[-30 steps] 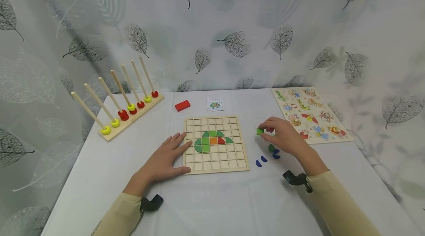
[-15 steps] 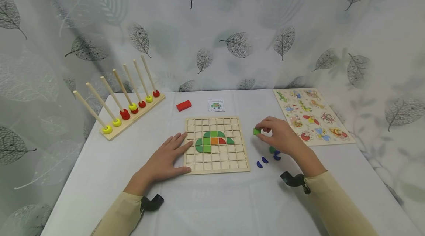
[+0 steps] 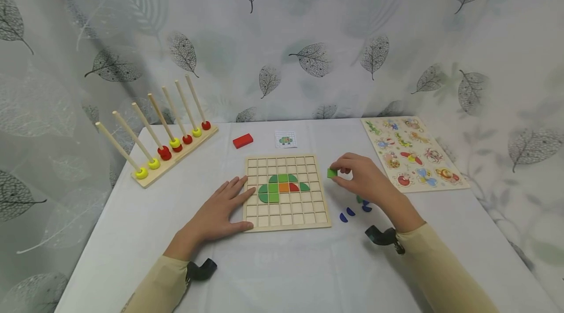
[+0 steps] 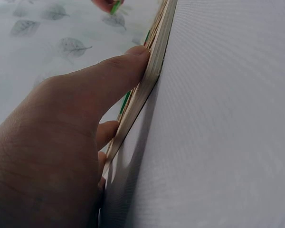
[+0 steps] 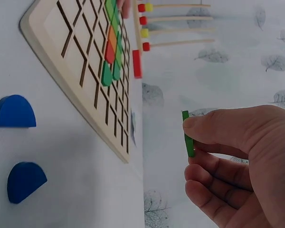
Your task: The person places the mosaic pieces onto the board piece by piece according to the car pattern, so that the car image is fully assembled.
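Observation:
My right hand (image 3: 363, 180) pinches a green square tile (image 3: 332, 173) between thumb and fingers, just right of the wooden grid board (image 3: 304, 216). In the right wrist view the thin green tile (image 5: 188, 134) shows edge-on. My left hand (image 3: 220, 210) rests at the board's left edge with its fingers spread, thumb (image 4: 137, 51) on the rim. Set in the grid are green tiles (image 3: 273, 197), an orange square (image 3: 284, 187) and a red quarter-round tile (image 3: 293, 187). Several blue half-round tiles (image 3: 343, 217) and a green one (image 3: 359, 199), partly hidden by the right hand, lie right of the board.
A small card (image 3: 286, 139) with a coloured pattern and a red block (image 3: 243, 141) lie behind the board. A peg stand (image 3: 176, 156) with red and yellow beads stands back left. An animal picture board (image 3: 414, 156) lies at the right.
My right hand has moved left toward the grid board with the green square tile pinched in it. The left hand stays at the board's edge.

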Demonstrator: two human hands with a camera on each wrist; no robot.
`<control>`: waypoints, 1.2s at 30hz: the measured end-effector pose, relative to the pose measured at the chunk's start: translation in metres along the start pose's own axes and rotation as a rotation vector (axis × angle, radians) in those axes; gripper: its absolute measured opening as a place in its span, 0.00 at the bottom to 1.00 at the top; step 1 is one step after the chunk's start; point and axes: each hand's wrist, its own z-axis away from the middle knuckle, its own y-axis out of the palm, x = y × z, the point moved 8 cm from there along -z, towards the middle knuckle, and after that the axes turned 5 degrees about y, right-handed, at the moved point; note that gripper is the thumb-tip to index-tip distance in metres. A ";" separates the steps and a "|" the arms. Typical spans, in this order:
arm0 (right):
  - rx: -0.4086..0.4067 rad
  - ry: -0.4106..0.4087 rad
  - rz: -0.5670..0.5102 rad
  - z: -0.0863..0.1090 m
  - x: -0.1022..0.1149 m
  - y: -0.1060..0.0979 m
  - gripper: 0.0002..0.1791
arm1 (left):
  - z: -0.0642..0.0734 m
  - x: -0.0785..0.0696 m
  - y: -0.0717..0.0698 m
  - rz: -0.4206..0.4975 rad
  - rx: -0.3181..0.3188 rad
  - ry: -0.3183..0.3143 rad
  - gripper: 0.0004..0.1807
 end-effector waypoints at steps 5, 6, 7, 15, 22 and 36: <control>-0.001 -0.022 0.001 -0.003 0.010 0.001 0.12 | 0.000 0.000 0.000 0.009 0.003 -0.004 0.52; -0.003 -0.028 -0.002 -0.003 0.012 0.002 0.12 | 0.000 0.000 0.000 0.008 0.002 -0.003 0.52; -0.003 -0.035 -0.002 -0.004 0.014 0.002 0.12 | 0.000 0.000 0.001 0.006 0.000 0.000 0.52; 0.009 -0.069 -0.016 -0.007 0.025 0.009 0.13 | 0.000 0.001 0.001 0.011 0.009 -0.005 0.53; 0.016 -0.081 -0.016 -0.010 0.033 0.013 0.13 | 0.000 0.001 0.001 0.011 0.006 -0.001 0.52; 0.041 -0.117 -0.053 -0.015 0.047 0.021 0.12 | 0.000 0.002 0.002 0.013 0.012 -0.012 0.53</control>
